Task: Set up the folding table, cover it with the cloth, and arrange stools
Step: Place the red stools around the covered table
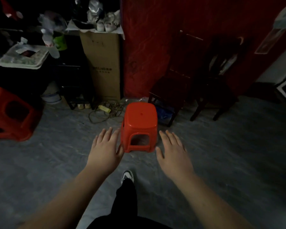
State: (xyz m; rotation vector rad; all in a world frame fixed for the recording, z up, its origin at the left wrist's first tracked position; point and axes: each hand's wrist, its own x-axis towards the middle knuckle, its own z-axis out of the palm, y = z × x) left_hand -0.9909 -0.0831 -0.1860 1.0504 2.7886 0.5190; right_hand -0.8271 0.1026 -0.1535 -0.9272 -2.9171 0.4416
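Left hand point(106, 150) and right hand point(173, 152), fingers spread, flanking upright red stool point(139, 120), seat up.

Your forearms are bare, no sleeves showing; you wear black trousers point(125, 200) and a white sneaker point(127, 176) with dark panels.

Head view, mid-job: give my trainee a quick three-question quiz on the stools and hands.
1. True or false: the left hand holds the small red stool.
2. What stands right behind that stool? A) a dark wooden chair B) a bucket C) a ladder
3. Where is the second red stool?

Key: 1. False; both the left and the right hand are open beside it, with no grip on it. 2. A. 3. At the left edge of the view, on the floor.
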